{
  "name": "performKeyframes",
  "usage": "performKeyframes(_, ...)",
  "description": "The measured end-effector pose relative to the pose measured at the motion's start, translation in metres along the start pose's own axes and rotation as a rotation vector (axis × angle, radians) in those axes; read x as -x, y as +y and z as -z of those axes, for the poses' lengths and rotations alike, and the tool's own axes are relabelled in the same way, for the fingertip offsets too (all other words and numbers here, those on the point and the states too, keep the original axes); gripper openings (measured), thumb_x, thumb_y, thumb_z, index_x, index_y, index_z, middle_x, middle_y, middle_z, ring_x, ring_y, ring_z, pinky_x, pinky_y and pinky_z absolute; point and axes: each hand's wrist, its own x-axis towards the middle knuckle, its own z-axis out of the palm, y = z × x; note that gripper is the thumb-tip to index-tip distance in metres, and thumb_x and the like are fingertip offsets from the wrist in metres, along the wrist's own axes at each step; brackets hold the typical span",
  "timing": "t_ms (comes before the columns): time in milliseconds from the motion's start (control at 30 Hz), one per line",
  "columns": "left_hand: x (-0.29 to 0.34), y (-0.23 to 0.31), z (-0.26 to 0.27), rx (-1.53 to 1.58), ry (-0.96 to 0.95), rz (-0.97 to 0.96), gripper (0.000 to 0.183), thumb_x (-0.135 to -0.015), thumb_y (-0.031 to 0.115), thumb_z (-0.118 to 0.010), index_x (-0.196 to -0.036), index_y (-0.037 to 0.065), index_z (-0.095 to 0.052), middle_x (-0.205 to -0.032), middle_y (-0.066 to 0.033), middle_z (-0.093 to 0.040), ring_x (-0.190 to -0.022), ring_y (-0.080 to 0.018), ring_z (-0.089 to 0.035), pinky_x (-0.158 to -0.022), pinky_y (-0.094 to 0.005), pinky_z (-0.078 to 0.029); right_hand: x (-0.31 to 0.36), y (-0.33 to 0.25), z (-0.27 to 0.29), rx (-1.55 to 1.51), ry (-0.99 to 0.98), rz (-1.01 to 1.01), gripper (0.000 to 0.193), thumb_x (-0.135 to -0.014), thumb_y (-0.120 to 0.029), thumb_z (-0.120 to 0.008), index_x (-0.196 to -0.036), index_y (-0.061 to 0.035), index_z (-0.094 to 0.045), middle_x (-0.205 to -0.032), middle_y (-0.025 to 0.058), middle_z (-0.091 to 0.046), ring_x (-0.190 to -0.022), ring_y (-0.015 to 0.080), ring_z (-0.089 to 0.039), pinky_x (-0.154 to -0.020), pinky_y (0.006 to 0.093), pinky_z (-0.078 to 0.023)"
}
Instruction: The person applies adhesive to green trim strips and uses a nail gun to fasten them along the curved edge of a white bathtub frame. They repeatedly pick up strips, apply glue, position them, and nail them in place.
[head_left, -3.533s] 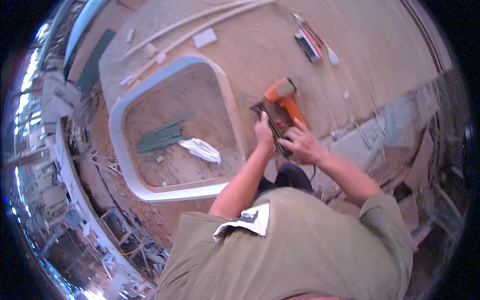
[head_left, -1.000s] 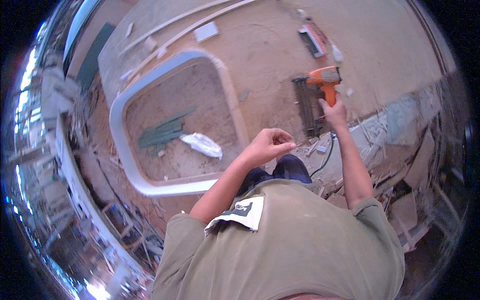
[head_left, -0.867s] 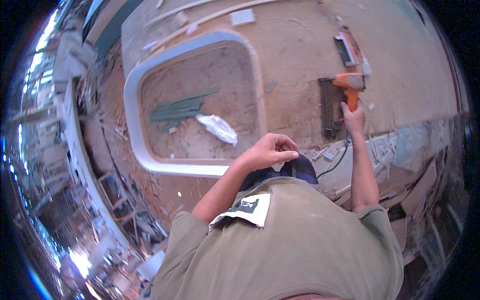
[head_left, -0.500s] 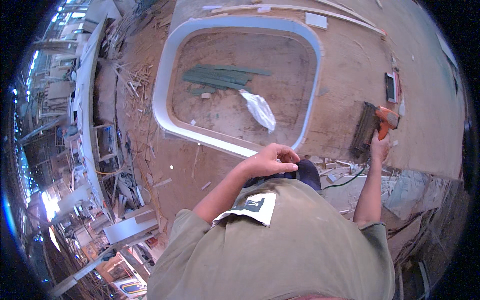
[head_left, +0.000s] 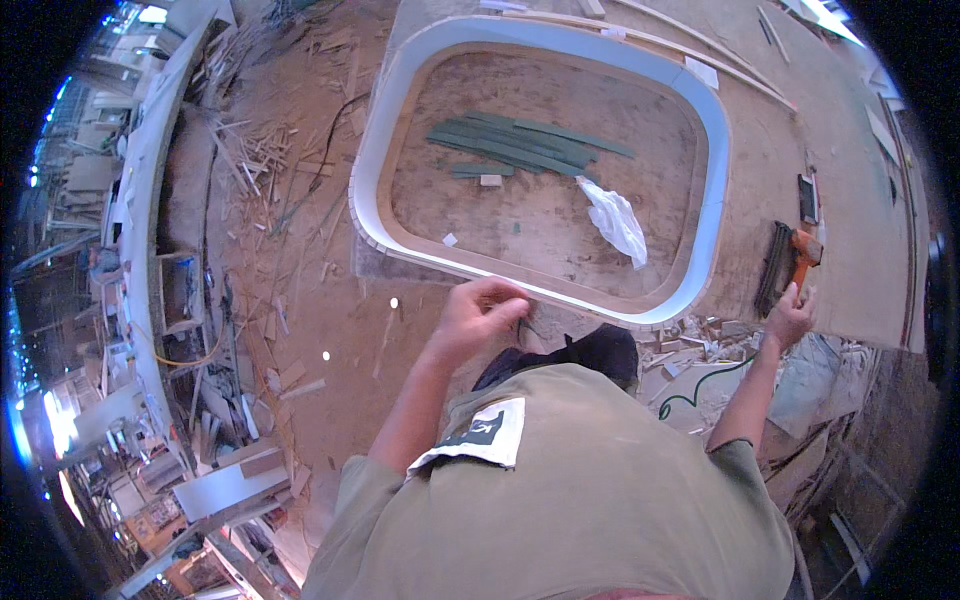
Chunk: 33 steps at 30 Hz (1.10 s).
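Observation:
My right hand is at the lower end of the handle of an orange and black nail gun lying on the large brown board. Thumb and fingers look apart there; whether they touch the handle is unclear. My left hand is closed, thumb against curled fingers, just by the near edge of a big rounded rectangular frame, white inside with a wooden rim. Anything between those fingertips is too small to make out. Inside the frame lie several green strips, a crumpled white plastic sheet and a small pale block.
Long thin wood strips run along the board's far side. A dark flat box lies beyond the nail gun. Wood scraps litter the floor to the left, near a long bench. A green hose trails near my right forearm.
My view has shifted left, so the frame appears farther right. My left hand has moved left along the frame's near edge. My right hand has slid toward the handle's end, loosening from the nail gun.

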Motion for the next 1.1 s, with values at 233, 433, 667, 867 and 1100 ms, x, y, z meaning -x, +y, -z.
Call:
performKeyframes(233,0.014,-0.036,0.087,0.243,0.544,0.012,0.006,-0.095,0.009,-0.07,-0.096,0.004,-0.069,-0.085,-0.0031,-0.07,-0.076,-0.0095,-0.066,-0.063,-0.0232,-0.049,0.125,-0.294,0.036,-0.649,-0.368,0.65,0.022,-0.083,0.0,-0.074,-0.104,-0.005,-0.075,-0.086,0.0113,-0.072,-0.077,0.0254,-0.071,-0.074,0.0369,-0.056)
performKeyframes(433,-0.016,-0.016,0.087,0.223,0.636,0.06,0.008,-0.098,0.012,-0.068,-0.1,0.004,-0.068,-0.085,-0.002,-0.07,-0.075,-0.0085,-0.065,-0.064,-0.0216,-0.049,0.176,-0.395,-0.067,-0.426,-0.744,0.931,0.029,-0.079,-0.02,-0.077,-0.107,-0.0135,-0.072,-0.1,0.0114,-0.069,-0.1,0.0326,-0.067,-0.088,0.0459,-0.052)
performKeyframes(667,-0.028,-0.029,0.093,0.217,0.611,0.035,0.01,-0.097,0.012,-0.069,-0.101,0.003,-0.069,-0.088,-0.0031,-0.071,-0.079,-0.0107,-0.067,-0.065,-0.0244,-0.05,0.174,-0.447,-0.105,-0.031,-0.976,1.041,0.032,-0.075,-0.015,-0.075,-0.107,-0.0128,-0.075,-0.1,0.0099,-0.071,-0.101,0.0323,-0.067,-0.089,0.0477,-0.05)
performKeyframes(867,-0.059,-0.032,0.102,0.194,0.453,0.074,0.012,-0.096,0.013,-0.07,-0.102,0.002,-0.069,-0.088,-0.0048,-0.07,-0.079,-0.0118,-0.067,-0.066,-0.0266,-0.051,0.157,-0.445,-0.107,-0.31,-1.134,0.797,0.031,-0.072,-0.017,-0.074,-0.102,-0.0104,-0.076,-0.093,0.0146,-0.071,-0.093,0.0357,-0.069,-0.083,0.045,-0.055)
performKeyframes(1100,-0.127,-0.015,0.142,0.17,0.27,-0.008,0.033,-0.096,0.02,-0.075,-0.119,-0.002,-0.068,-0.103,-0.0056,-0.07,-0.09,-0.0088,-0.064,-0.074,-0.023,-0.053,0.174,-0.487,-0.06,-0.813,-0.999,0.553,0.027,-0.077,-0.016,-0.078,-0.1,-0.0033,-0.075,-0.094,0.0149,-0.068,-0.087,0.0265,-0.069,-0.079,0.0365,-0.056)
